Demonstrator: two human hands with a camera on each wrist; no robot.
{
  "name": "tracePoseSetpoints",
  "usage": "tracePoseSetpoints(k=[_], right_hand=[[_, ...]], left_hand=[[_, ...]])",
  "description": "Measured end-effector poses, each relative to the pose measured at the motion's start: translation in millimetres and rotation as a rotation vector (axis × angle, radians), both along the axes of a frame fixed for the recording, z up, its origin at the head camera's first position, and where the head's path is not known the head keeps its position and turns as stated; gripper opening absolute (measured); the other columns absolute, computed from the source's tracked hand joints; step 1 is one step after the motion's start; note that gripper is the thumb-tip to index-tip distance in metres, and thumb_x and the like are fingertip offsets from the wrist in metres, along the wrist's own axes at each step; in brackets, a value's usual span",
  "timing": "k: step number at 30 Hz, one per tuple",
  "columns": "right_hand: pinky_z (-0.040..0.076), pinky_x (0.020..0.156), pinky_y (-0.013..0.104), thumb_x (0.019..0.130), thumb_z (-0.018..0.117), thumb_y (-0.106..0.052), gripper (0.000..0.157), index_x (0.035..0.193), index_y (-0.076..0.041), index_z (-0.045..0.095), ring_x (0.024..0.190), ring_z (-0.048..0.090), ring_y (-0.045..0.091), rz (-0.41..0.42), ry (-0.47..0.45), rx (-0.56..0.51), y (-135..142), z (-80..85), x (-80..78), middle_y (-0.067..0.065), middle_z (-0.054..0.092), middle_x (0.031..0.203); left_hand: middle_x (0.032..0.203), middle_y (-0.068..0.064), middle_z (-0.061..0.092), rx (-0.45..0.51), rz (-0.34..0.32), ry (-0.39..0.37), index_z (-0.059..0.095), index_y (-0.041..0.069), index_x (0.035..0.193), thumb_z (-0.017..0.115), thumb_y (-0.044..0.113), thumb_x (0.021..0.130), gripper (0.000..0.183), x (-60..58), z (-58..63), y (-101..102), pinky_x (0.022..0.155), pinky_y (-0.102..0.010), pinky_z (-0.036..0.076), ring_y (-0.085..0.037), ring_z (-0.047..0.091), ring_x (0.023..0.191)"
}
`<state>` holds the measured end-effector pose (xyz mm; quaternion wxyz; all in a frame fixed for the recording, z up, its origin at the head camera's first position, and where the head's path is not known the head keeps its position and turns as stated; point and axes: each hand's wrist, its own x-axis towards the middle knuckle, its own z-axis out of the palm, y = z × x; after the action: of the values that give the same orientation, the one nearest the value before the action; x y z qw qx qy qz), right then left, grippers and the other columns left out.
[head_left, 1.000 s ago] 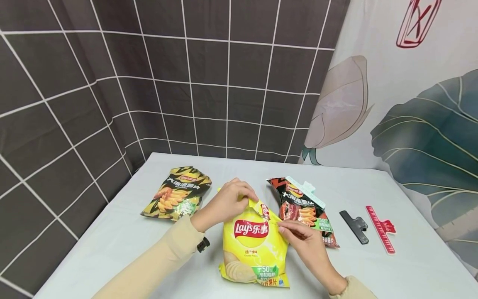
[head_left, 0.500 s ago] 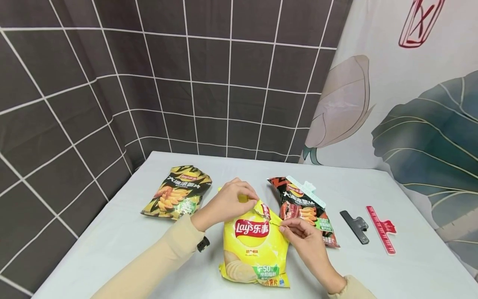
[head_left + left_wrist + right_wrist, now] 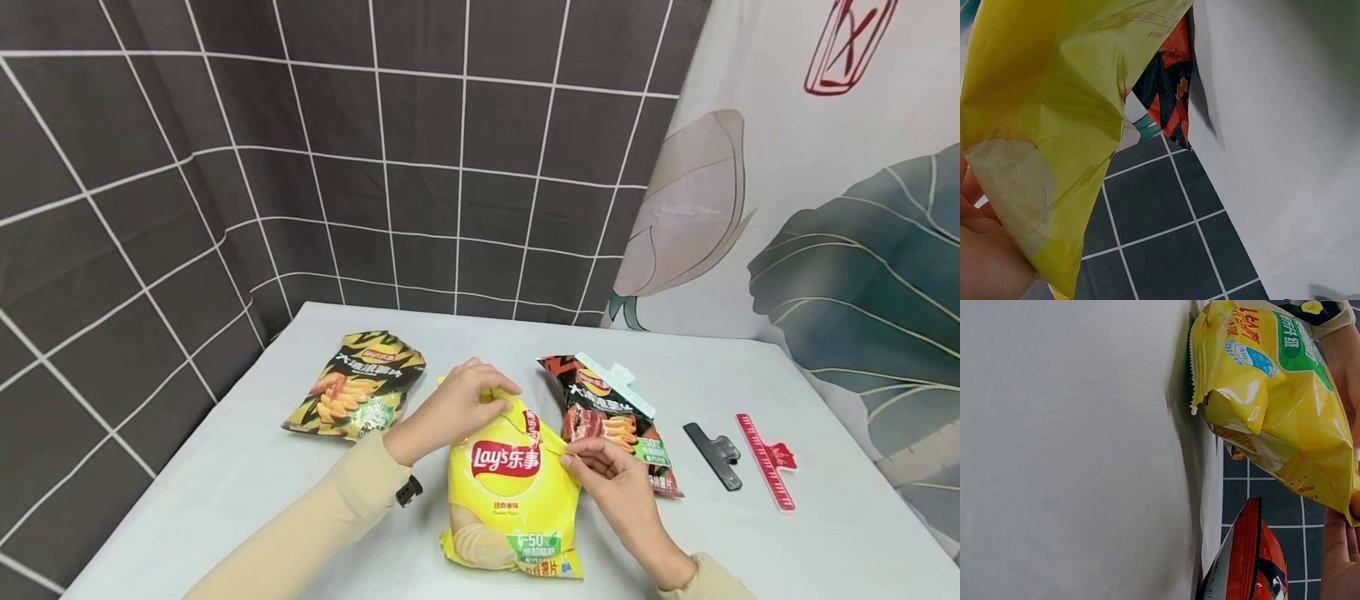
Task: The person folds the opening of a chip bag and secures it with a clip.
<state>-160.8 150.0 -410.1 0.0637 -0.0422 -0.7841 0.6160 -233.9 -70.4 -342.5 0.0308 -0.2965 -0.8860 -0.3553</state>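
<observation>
A yellow bag of Lay's potato chips (image 3: 506, 500) stands upright on the white table, its top corner folded over at the front. At its upper left, my left hand (image 3: 457, 412) pinches the top between thumb and fingers. My right hand (image 3: 611, 475) pinches the upper right edge with thumb and forefinger. The left wrist view has the bag's side (image 3: 1072, 94) close up, the left palm (image 3: 991, 256) beside it. From the right wrist, the bag's lower end (image 3: 1254, 350) shows resting near the tabletop, with the right fingers (image 3: 1337, 540) at its top edge.
A black-and-yellow chip bag (image 3: 356, 387) lies at the left. Behind my right hand lies a black-and-red chip bag (image 3: 600, 417) with a pale blue clip (image 3: 615, 383) across its top. Farther right are a black bag clip (image 3: 712, 456) and a red bag clip (image 3: 765, 461).
My left thumb has shifted slightly on the folded top of the yellow bag, and the fold lies flatter. The right hand holds nearly the same spot.
</observation>
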Motion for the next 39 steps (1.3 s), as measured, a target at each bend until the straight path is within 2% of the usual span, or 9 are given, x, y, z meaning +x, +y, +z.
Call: tracePoseSetpoints(k=[10,16,20,23,28,31,35,39], right_hand=[[0.055,0.075,0.019,0.081,0.075,-0.006,0.021,0.1,0.0,0.07,0.083,0.067,0.005,0.015,-0.002,-0.013,3,0.0,1.3,0.0,0.072,0.094],[0.055,0.077,0.019,0.083,0.073,-0.008,0.019,0.1,-0.002,0.072,0.086,0.067,0.007,0.112,0.102,0.044,12,-2.6,2.4,-0.002,0.072,0.097],[0.055,0.081,0.02,0.086,0.071,-0.012,0.019,0.103,-0.004,0.072,0.095,0.066,0.002,0.2,0.189,0.096,22,-4.2,2.0,0.005,0.072,0.106],[0.055,0.081,0.02,0.089,0.067,-0.011,0.019,0.106,-0.004,0.071,0.099,0.064,-0.002,0.232,0.239,0.13,31,-3.5,0.6,0.012,0.071,0.11],[0.055,0.077,0.019,0.092,0.063,-0.008,0.02,0.11,-0.003,0.07,0.094,0.066,-0.001,0.222,0.294,0.226,48,2.7,-5.1,0.012,0.07,0.111],[0.055,0.075,0.018,0.092,0.062,-0.008,0.021,0.111,-0.002,0.069,0.091,0.067,0.0,0.188,0.306,0.285,61,7.3,-9.8,0.016,0.068,0.112],[0.054,0.072,0.015,0.094,0.061,-0.012,0.023,0.114,-0.002,0.068,0.089,0.064,-0.007,0.115,0.277,0.386,81,11.8,-17.2,0.021,0.067,0.115],[0.051,0.072,0.011,0.096,0.059,-0.02,0.028,0.118,-0.005,0.067,0.086,0.059,-0.014,0.056,0.209,0.482,101,13.1,-23.4,0.021,0.066,0.118]], left_hand=[[0.101,0.001,0.071,0.024,-0.005,0.022,0.074,0.012,0.102,0.068,0.01,0.088,0.016,0.3,-0.6,2,0.081,-0.029,0.043,-0.012,0.052,0.093],[0.099,0.0,0.072,0.034,-0.013,0.033,0.074,0.01,0.101,0.068,0.009,0.087,0.015,1.5,-0.8,3,0.08,-0.028,0.044,-0.012,0.052,0.092],[0.099,0.0,0.072,0.035,-0.01,0.037,0.074,0.011,0.101,0.068,0.009,0.087,0.015,2.2,-0.8,3,0.08,-0.028,0.044,-0.012,0.052,0.092],[0.099,0.001,0.072,0.033,-0.002,0.042,0.074,0.013,0.1,0.068,0.009,0.087,0.015,2.5,-1.3,4,0.081,-0.03,0.043,-0.012,0.053,0.092],[0.099,0.001,0.073,0.031,0.014,0.072,0.075,0.013,0.099,0.07,0.01,0.086,0.014,3.3,-2.2,4,0.086,-0.035,0.039,-0.014,0.056,0.094],[0.098,0.001,0.074,0.033,0.018,0.084,0.075,0.013,0.098,0.07,0.01,0.086,0.014,3.6,-2.9,4,0.087,-0.037,0.037,-0.015,0.059,0.096],[0.099,0.001,0.074,0.037,0.021,0.084,0.075,0.012,0.099,0.07,0.01,0.086,0.014,4.1,-3.7,4,0.089,-0.038,0.038,-0.016,0.06,0.099],[0.1,0.001,0.074,0.04,0.017,0.084,0.075,0.012,0.099,0.07,0.01,0.086,0.014,4.7,-4.3,4,0.091,-0.041,0.039,-0.018,0.061,0.101]])
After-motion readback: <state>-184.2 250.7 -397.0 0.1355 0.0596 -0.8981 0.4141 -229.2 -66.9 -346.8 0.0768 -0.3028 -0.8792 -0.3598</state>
